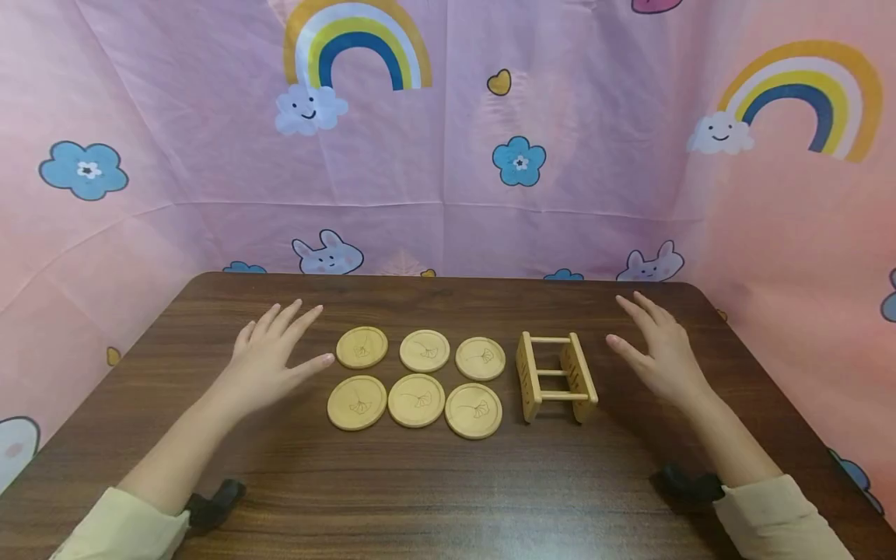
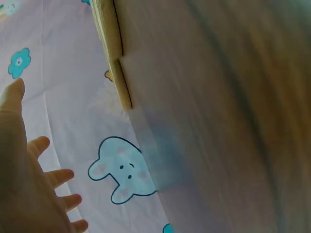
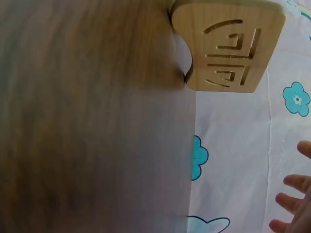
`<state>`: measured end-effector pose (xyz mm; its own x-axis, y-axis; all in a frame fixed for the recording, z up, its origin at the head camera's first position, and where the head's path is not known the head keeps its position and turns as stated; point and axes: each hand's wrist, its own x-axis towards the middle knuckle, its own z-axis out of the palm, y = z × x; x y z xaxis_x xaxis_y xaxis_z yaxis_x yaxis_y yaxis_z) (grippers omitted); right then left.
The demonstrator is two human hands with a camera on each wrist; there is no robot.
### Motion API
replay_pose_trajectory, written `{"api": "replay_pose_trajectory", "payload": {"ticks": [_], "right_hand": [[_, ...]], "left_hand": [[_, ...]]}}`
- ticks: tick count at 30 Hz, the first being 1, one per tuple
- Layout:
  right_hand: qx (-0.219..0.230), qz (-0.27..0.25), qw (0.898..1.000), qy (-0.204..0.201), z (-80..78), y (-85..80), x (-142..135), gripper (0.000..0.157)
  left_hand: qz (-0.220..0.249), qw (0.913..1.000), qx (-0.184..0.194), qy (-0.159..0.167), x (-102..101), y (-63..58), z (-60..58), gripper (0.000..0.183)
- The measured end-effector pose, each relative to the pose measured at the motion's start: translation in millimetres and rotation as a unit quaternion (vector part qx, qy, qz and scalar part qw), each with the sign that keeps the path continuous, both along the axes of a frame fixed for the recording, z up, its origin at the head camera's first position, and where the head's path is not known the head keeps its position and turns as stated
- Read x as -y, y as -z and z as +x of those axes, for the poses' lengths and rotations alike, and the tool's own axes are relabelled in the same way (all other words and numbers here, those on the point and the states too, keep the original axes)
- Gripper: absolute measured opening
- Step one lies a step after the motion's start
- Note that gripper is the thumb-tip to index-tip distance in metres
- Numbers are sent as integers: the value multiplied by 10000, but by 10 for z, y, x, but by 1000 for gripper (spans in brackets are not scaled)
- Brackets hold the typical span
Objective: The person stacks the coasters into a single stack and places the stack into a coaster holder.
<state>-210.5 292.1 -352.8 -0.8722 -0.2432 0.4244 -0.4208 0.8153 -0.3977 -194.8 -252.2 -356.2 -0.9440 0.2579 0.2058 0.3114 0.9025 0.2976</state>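
Note:
Several round wooden coasters [image 1: 416, 400] with an engraved leaf sprig lie flat on the table in two rows. My left hand [image 1: 269, 362] hovers left of them, fingers spread, its thumb close to the far-left coaster [image 1: 362, 347]. To the right of the coasters stands a small wooden rack [image 1: 530, 377], two side panels joined by thin rods. My right hand [image 1: 658, 354] is just beyond the rack's right side, fingers extended and holding nothing. In the right wrist view, the rack's side panel [image 3: 228, 48] shows carved slots and a curved notch at its base.
The dark wood-grain table [image 1: 420, 498] has rounded far corners. Behind and beside it hangs a pink and lilac cloth [image 1: 392, 171] printed with rainbows, flowers and rabbits. A black strap [image 1: 217, 504] shows beneath the left wrist, another black piece [image 1: 689, 484] beneath the right.

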Motion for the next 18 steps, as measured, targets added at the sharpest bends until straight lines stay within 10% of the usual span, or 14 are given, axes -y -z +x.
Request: {"api": "replay_pose_trajectory", "payload": {"ticks": [18], "right_hand": [[667, -1455, 9845, -713, 11, 207, 95, 52]], "left_hand": [[1327, 9898, 445, 280, -169, 166, 85, 77]]}}
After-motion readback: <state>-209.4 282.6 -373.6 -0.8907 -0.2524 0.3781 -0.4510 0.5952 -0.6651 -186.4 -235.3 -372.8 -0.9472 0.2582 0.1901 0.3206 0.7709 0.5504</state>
